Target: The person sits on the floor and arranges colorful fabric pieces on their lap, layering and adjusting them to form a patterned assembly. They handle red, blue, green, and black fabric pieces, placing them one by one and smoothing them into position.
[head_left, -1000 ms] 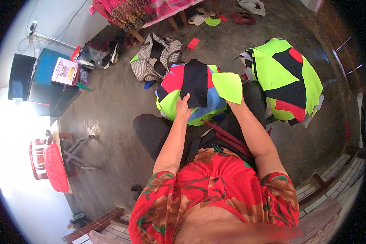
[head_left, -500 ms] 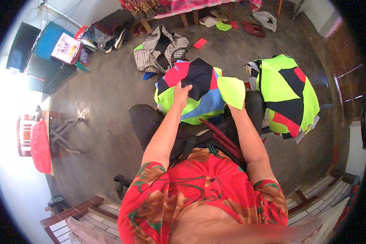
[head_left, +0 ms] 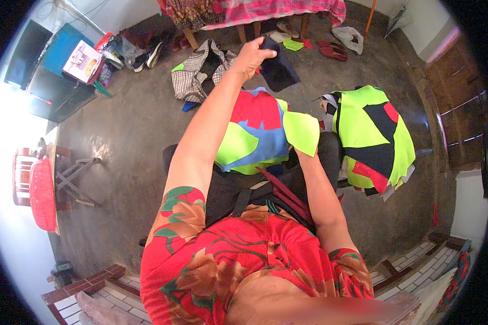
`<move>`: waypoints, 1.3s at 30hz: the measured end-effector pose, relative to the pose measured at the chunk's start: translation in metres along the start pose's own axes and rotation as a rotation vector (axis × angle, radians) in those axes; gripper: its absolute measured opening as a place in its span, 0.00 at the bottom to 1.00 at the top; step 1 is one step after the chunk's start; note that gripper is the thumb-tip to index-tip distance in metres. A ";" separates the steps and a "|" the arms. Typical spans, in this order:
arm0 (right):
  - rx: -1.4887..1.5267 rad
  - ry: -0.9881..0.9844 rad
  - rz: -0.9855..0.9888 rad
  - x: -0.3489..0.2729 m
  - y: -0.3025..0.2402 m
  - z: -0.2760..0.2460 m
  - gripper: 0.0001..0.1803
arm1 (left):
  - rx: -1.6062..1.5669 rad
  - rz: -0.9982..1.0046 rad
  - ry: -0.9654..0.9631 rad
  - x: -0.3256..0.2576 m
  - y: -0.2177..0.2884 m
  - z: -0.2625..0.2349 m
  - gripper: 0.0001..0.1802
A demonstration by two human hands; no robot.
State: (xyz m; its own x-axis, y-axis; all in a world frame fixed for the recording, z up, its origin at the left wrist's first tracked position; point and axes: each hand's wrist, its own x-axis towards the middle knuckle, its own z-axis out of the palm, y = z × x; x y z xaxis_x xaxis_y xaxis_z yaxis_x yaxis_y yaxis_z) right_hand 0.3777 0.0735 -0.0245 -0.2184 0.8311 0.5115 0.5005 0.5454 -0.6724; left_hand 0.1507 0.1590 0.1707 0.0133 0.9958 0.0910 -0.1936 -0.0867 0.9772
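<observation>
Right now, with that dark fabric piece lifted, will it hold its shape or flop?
Likely floppy: the dark fabric piece hangs limp from the left hand. Probably light, held up by a fingertip pinch alone. The lime piece at the right hand looks similar.

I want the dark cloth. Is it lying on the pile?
No, the left hand holds the dark cloth up above the colourful pile.

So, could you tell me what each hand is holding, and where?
Left hand lifts a dark navy fabric piece by its upper left edge; right hand is hidden behind a lime green piece.
</observation>
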 end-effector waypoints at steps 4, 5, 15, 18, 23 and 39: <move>0.077 -0.150 0.091 0.001 -0.012 -0.007 0.13 | -0.127 -0.052 -0.130 -0.013 0.021 -0.012 0.22; 0.167 -0.157 0.117 0.000 -0.010 -0.005 0.13 | -0.097 -0.068 -0.128 -0.019 0.019 -0.021 0.22; 1.667 -0.022 0.459 -0.011 0.002 0.013 0.09 | 0.313 -0.520 0.116 -0.102 -0.077 -0.141 0.24; 1.414 -0.005 0.419 -0.011 0.008 0.018 0.09 | 0.367 -0.530 0.220 -0.111 -0.074 -0.147 0.25; 1.452 -0.050 0.471 -0.011 0.004 0.014 0.09 | 0.615 -0.281 0.392 -0.114 -0.080 -0.155 0.25; 1.790 -0.179 0.579 -0.006 -0.022 0.002 0.15 | 0.638 -0.042 0.638 -0.199 -0.139 -0.082 0.19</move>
State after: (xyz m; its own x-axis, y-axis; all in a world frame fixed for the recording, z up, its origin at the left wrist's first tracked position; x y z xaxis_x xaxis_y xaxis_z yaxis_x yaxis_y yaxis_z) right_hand 0.3661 0.0570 -0.0142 -0.4970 0.8646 0.0738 -0.7833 -0.4104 -0.4669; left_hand 0.0941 -0.0248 0.0007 -0.5755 0.8097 0.1148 0.3784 0.1393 0.9151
